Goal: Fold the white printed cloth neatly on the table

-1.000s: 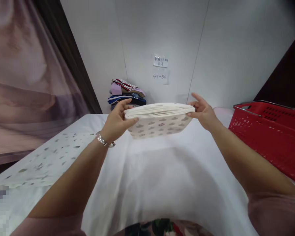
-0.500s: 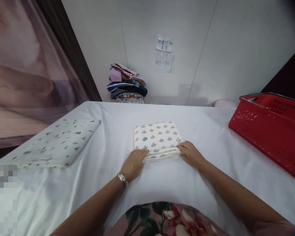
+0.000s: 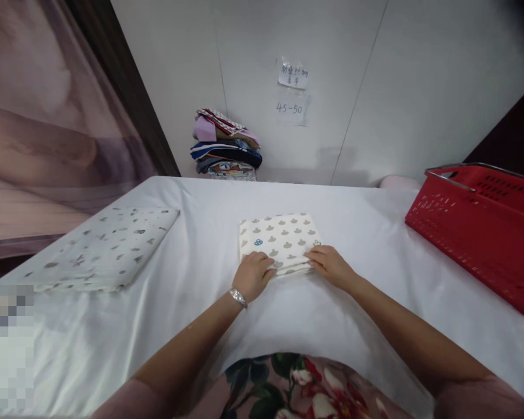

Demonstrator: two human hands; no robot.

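Note:
A folded white cloth (image 3: 283, 235) with grey duck-like prints lies at the middle of the white-covered table. My left hand (image 3: 254, 274), with a silver bracelet at the wrist, grips the cloth's near left edge, thumb at the front and fingers on top. On the near right edge, my right hand (image 3: 332, 266) pinches the layers in the same way. A small blue print shows beyond my left fingers and a green one beyond my right. The undersides of the layers are hidden.
Another folded cloth (image 3: 100, 250) with scattered grey prints lies on the table's left side. At the right stands a red plastic basket (image 3: 475, 233) with metal handles. Behind the table is a stack of folded fabrics (image 3: 227, 145) against the wall, beneath handwritten paper signs (image 3: 292, 93).
Both hands have moved inward along the near edge of the cloth, closer together. My left hand has also shifted slightly forward, and its fingers now lie further over the cloth.

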